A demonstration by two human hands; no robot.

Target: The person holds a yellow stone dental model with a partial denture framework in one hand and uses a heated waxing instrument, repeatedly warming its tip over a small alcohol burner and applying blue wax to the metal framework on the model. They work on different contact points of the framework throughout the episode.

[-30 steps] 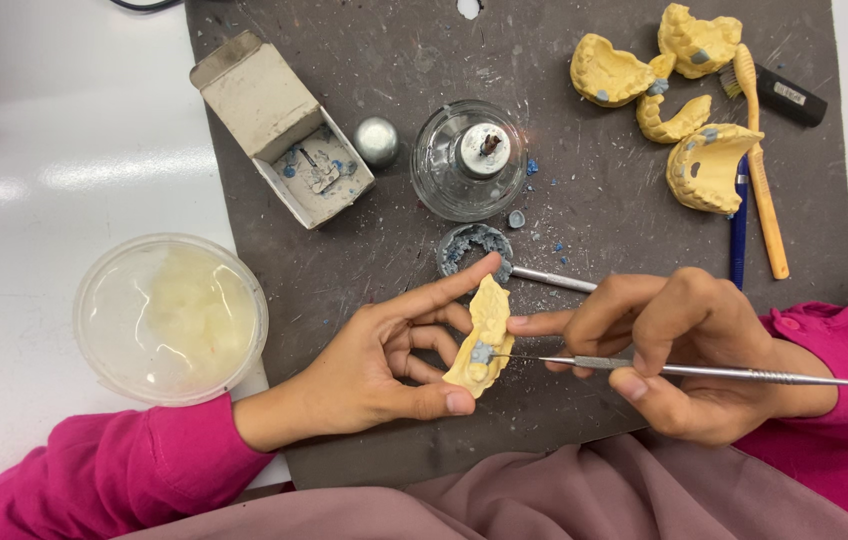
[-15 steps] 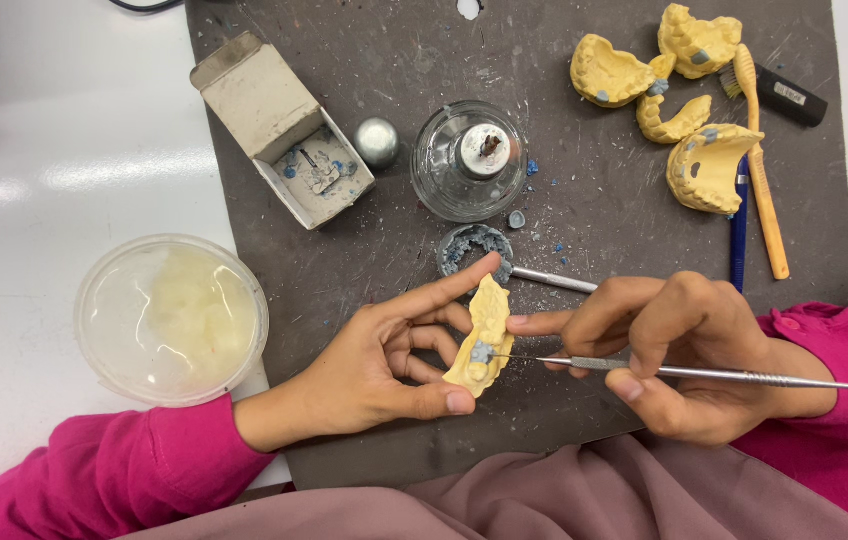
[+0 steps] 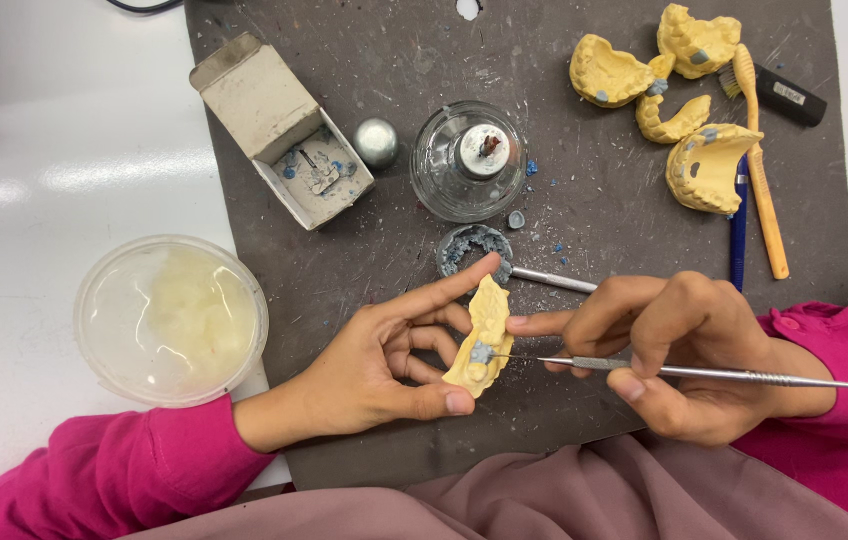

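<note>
Pinching a yellow dental cast [image 3: 481, 338] between thumb and forefinger, the left hand [image 3: 384, 360] holds it above the grey mat [image 3: 564, 200]; right hand [image 3: 684, 355] fingers grip a metal tool [image 3: 704, 371], tip touching the cast's blue wax spot

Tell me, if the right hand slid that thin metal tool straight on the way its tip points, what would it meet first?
Most likely the blue wax spot on the yellow dental cast pinched in the left hand. The metal tool in the right hand points leftward, its tip about touching that spot; depth is hard to judge.
</note>
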